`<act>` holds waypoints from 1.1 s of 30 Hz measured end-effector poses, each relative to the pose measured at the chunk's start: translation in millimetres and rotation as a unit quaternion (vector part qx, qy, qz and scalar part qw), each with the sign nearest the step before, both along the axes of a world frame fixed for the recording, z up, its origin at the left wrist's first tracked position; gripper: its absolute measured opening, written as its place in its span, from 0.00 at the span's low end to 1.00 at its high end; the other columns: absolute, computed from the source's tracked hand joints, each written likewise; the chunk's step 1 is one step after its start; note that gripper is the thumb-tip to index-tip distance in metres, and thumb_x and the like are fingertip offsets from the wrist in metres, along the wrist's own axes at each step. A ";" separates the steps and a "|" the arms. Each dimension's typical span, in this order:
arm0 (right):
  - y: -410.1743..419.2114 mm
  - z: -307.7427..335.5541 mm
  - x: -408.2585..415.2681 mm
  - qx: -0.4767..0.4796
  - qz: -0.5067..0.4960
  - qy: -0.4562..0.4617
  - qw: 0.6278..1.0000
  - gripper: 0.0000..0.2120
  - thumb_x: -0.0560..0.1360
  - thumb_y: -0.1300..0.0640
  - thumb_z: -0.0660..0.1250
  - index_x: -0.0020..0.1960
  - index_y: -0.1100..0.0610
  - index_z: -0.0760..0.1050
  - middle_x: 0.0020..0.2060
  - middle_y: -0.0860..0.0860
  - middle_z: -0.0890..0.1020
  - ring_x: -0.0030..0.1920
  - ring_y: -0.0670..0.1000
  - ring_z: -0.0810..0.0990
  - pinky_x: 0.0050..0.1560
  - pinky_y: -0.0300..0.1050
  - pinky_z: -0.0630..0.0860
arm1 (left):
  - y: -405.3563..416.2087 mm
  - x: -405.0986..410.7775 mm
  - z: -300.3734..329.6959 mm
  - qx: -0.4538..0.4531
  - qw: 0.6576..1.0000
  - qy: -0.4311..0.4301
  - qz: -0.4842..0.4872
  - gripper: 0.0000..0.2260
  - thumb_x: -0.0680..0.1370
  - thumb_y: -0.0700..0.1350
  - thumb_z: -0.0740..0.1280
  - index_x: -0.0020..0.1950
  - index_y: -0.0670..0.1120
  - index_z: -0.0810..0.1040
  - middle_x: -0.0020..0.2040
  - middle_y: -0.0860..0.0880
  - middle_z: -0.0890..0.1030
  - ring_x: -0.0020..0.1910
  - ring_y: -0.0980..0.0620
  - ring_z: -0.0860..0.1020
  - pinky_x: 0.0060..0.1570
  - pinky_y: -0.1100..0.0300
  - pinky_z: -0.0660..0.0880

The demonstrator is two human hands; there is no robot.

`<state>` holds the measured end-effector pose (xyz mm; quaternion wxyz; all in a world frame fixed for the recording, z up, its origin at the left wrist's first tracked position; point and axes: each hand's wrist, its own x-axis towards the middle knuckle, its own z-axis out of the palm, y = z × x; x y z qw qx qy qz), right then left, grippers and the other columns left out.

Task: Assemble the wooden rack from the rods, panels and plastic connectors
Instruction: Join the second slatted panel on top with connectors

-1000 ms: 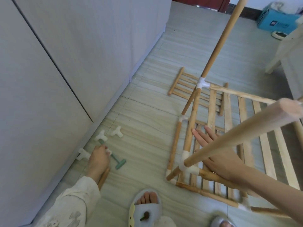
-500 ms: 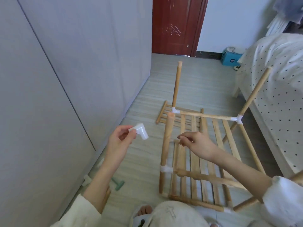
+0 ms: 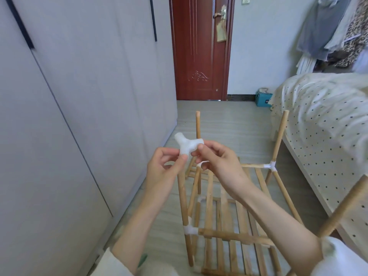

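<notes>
A white three-way plastic connector (image 3: 186, 145) is held up between both hands, above the near-left upright rod (image 3: 183, 198) of the part-built rack. My left hand (image 3: 164, 166) pinches its lower stub. My right hand (image 3: 216, 159) pinches its right stub with thumb and forefinger. The rack frame has white connectors at its joints, such as the one at the back right (image 3: 270, 166) and one at the near left (image 3: 190, 230). A slatted wooden panel (image 3: 237, 226) lies inside the frame on the floor. Upright rods stand at the back left (image 3: 198, 124) and back right (image 3: 279, 136).
Grey wardrobe doors (image 3: 79, 96) run along the left. A bed with a dotted cover (image 3: 328, 126) stands close on the right. A red door (image 3: 199, 48) and a blue box (image 3: 262, 97) are at the far end. Another slatted panel (image 3: 191, 170) lies beyond the frame.
My left hand picked a connector off the floor and raised it. My right hand left the rack and came up to take hold of the connector's other stub. The view tilted upward.
</notes>
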<state>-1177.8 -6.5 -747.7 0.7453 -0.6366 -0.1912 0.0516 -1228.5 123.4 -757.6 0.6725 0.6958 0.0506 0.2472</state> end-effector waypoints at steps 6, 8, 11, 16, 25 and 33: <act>2.5 -4.1 7.9 0.061 0.026 0.057 0.996 0.09 0.75 0.64 0.65 0.54 0.66 0.75 0.38 0.54 0.81 0.34 0.46 0.76 0.34 0.37 0.69 | 5.1 1.8 6.3 0.101 0.995 0.013 -0.004 0.19 0.73 0.41 0.71 0.57 0.57 0.68 0.44 0.58 0.83 0.34 0.64 0.74 0.41 0.66 0.69; 4.8 -4.9 7.2 0.073 0.042 0.069 0.994 0.09 0.74 0.64 0.66 0.53 0.66 0.75 0.38 0.55 0.82 0.33 0.46 0.77 0.33 0.37 0.69 | 7.6 3.0 5.8 0.128 0.992 0.004 0.004 0.20 0.73 0.42 0.71 0.59 0.59 0.69 0.44 0.59 0.83 0.40 0.62 0.77 0.43 0.64 0.69; 6.2 -3.7 5.3 0.073 0.068 0.074 0.992 0.06 0.73 0.62 0.68 0.49 0.62 0.75 0.38 0.55 0.83 0.34 0.47 0.77 0.34 0.36 0.69 | 10.0 4.2 8.6 0.159 0.987 -0.021 0.020 0.15 0.74 0.42 0.70 0.54 0.59 0.75 0.43 0.61 0.83 0.42 0.61 0.77 0.42 0.61 0.68; 8.0 -1.1 4.5 0.043 0.058 0.023 0.997 0.05 0.73 0.59 0.68 0.47 0.59 0.76 0.33 0.50 0.80 0.33 0.45 0.75 0.34 0.38 0.69 | 15.5 2.7 10.8 0.139 0.990 -0.033 0.003 0.12 0.74 0.42 0.69 0.53 0.56 0.78 0.44 0.57 0.84 0.43 0.56 0.78 0.48 0.52 0.73; 5.3 -2.8 4.7 0.009 0.040 -0.044 0.998 0.03 0.74 0.64 0.67 0.47 0.61 0.77 0.29 0.47 0.78 0.29 0.41 0.75 0.31 0.33 0.69 | 14.3 3.4 -3.0 0.124 0.992 -0.032 0.010 0.12 0.73 0.42 0.70 0.53 0.56 0.78 0.43 0.56 0.84 0.46 0.50 0.79 0.52 0.50 0.74; 1.8 -6.5 5.5 -0.012 0.047 -0.068 0.997 0.04 0.74 0.63 0.66 0.47 0.57 0.79 0.33 0.53 0.81 0.32 0.45 0.77 0.35 0.32 0.71 | 13.2 2.6 -3.5 0.131 0.991 -0.031 0.009 0.13 0.73 0.41 0.70 0.53 0.57 0.78 0.43 0.57 0.84 0.43 0.53 0.80 0.49 0.56 0.74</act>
